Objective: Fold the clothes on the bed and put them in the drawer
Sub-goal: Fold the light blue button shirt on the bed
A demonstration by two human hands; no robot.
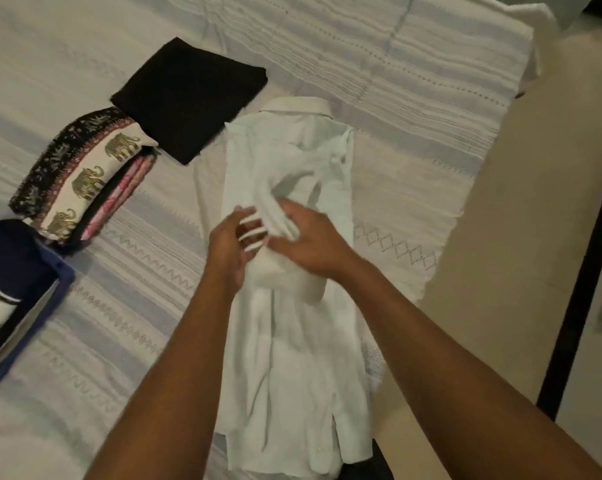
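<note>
A white collared shirt [292, 341] lies lengthwise on the bed [414, 81], collar at the far end, its sides folded inward into a narrow strip. A sleeve is laid across its middle. My left hand [230, 244] and my right hand [310, 240] meet over that sleeve. My right hand's fingers curl on the sleeve cloth. My left hand's fingers are spread and touch the sleeve's end. Motion blur hides the exact grip.
A folded black garment [188, 95] lies at the far left of the shirt. Beside it is a folded stack with an elephant print [85, 178], and a dark blue piece [15, 289] at the left edge. A wardrobe door [590, 306] stands at the right.
</note>
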